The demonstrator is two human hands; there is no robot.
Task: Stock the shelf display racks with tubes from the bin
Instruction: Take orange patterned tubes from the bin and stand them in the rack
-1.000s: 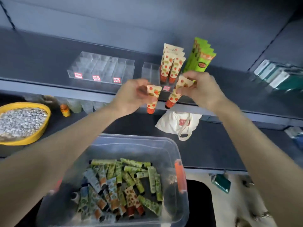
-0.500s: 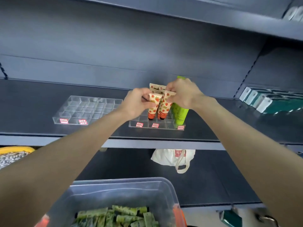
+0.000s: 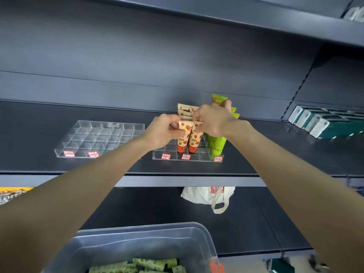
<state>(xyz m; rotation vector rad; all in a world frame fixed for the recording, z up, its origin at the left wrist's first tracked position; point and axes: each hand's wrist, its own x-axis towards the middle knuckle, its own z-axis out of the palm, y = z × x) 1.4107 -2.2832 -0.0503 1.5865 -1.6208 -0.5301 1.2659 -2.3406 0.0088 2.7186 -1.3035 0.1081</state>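
- Our left hand reaches up to the shelf. Its grip is pinched on the flat top end of the left strawberry tube.
- Our right hand is just at 3 o'clock of the left one. Its grip is pinched on the top end of the right strawberry tube.
- Both tubes stand upright and touch side by side. Their orange caps point down into the cells of the clear rack, near its front edge. We cannot tell exactly which cells they are in.
- More strawberry tubes stand at 12 o'clock of that pair, partly hidden by our fingers.
- Green tubes stand in the same rack, just beside the pair at 3 o'clock. The tallest rise behind our right hand.
- Small red-and-white price tags line the rack's front.
- A second clear rack lies on the same shelf at 9 o'clock, well apart from the first. The dark shelf shows through its cells.
- The bin sits at 6 o'clock of the view, below the shelf. Green patterned tubes lie flat inside it.
- A white bag rests on the lower shelf, at 6 o'clock of the stocked rack.
- White-and-green boxes are lined up on the upper shelf at 3 o'clock, well apart from our hands.
- The edge of a yellow bowl shows at 9 o'clock, low in the view.
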